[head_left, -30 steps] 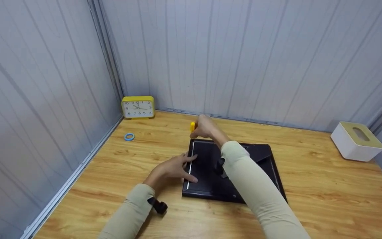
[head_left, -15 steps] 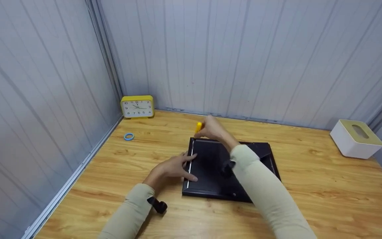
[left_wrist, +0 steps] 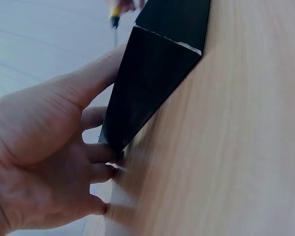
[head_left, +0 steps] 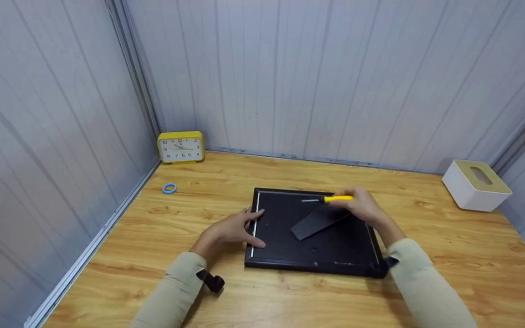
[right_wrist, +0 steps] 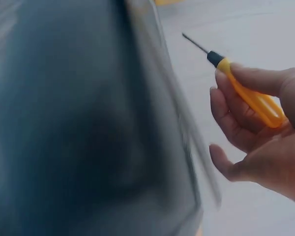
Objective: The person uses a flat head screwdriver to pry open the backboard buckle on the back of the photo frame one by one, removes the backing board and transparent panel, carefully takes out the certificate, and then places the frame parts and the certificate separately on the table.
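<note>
A black picture frame (head_left: 285, 255) lies back up on the table, its hinged stand leg (head_left: 319, 222) slanting across the backing. At its left edge my left hand (head_left: 228, 230) rests with fingers spread. The thumb and one finger lie over the top; in the left wrist view other fingertips touch the side (left_wrist: 147, 73) and the tabletop. My right hand (head_left: 362, 206) holds a screwdriver (right_wrist: 250, 96) by its yellow handle, above the frame's far right part. In the head view the shaft points left, apart from the backing. A silver strip (head_left: 255, 223) runs along the left border.
A yellow alarm clock (head_left: 181, 147) stands at the back left, with a blue ring (head_left: 169, 188) in front of it. At the right back sits a white tissue box (head_left: 476, 186) with a tan lid. Walls (head_left: 253, 91) enclose the wooden table (head_left: 121, 282).
My right hand has moved right from the frame's far left corner with the screwdriver, now tipped nearly level. The stand leg has come into view. My left hand stays on the left edge.
</note>
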`<move>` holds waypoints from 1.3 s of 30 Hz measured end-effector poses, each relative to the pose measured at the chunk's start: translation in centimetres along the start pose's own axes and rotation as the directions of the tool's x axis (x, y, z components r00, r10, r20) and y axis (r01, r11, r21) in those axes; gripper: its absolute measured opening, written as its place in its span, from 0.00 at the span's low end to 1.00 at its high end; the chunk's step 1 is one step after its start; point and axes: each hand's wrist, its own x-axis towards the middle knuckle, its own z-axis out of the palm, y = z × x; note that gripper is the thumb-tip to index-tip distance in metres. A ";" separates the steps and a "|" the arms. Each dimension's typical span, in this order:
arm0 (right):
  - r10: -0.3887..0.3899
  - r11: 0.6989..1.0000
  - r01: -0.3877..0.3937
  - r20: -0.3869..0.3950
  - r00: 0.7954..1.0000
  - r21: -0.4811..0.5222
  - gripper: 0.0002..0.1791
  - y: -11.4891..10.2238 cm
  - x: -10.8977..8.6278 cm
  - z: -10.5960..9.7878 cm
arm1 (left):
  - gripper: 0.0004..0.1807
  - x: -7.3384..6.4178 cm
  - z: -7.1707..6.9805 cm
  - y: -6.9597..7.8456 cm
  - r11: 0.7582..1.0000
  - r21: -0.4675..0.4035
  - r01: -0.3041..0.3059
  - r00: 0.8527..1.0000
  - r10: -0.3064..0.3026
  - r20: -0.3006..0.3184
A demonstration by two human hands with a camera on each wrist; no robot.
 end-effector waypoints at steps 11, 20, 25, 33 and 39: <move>-0.049 0.998 0.054 0.140 0.989 -0.036 0.24 3.2 -6.8 -0.9 | 0.58 -1.1 -0.5 -0.7 0.999 0.011 0.036 0.999 -0.036 0.016; -0.022 0.962 0.098 0.289 0.957 -0.253 0.46 2.9 -8.1 -2.3 | 0.58 -0.8 -0.4 -0.7 0.999 -0.036 0.029 0.999 -0.029 0.015; 0.034 0.958 0.066 0.336 0.941 -0.280 0.71 3.0 -8.8 -3.4 | 0.60 -1.0 -0.5 -0.7 1.000 -0.018 0.021 0.999 -0.020 0.033; 0.082 0.944 0.033 0.329 0.941 -0.328 0.64 3.2 -7.4 -4.8 | 0.50 -3.2 -1.6 2.7 0.965 0.237 0.114 0.990 -0.131 0.055; 0.124 0.914 -0.018 0.235 0.964 -0.406 0.51 3.0 -8.1 -5.2 | 0.30 -3.1 -2.1 3.7 0.979 0.189 0.079 0.997 -0.079 -0.004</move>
